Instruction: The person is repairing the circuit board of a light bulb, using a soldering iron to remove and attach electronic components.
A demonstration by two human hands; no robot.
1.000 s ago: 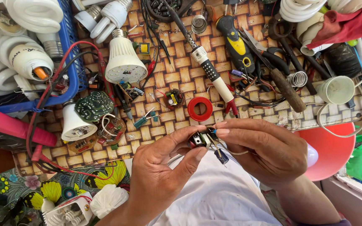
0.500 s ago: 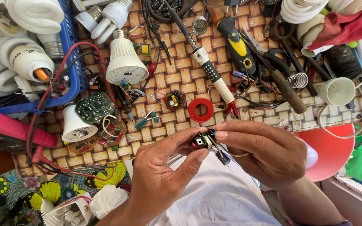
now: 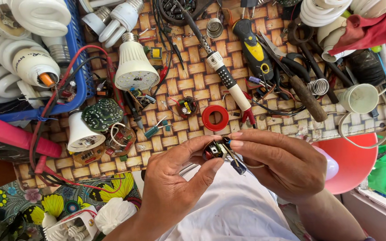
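My left hand (image 3: 175,178) and my right hand (image 3: 275,163) meet just below the woven mat's (image 3: 193,80) front edge. Between their fingertips they pinch a small round circuit board (image 3: 217,151) with dark parts and thin wires hanging from it. A small dark blue component (image 3: 238,167) dangles under the board, beside my right thumb. A white cloth (image 3: 228,209) lies below both hands.
A red tape ring (image 3: 215,118) and a soldering iron (image 3: 222,71) lie just above the hands. LED bulbs (image 3: 135,67), a green round board (image 3: 102,114), spiral lamps in a blue basket (image 3: 79,53), a yellow-black tool (image 3: 253,49), a white cup (image 3: 359,98) and a red bowl (image 3: 356,167) crowd the area.
The hands stay in place. The fingers have shifted slightly on the small board, turning it a little.
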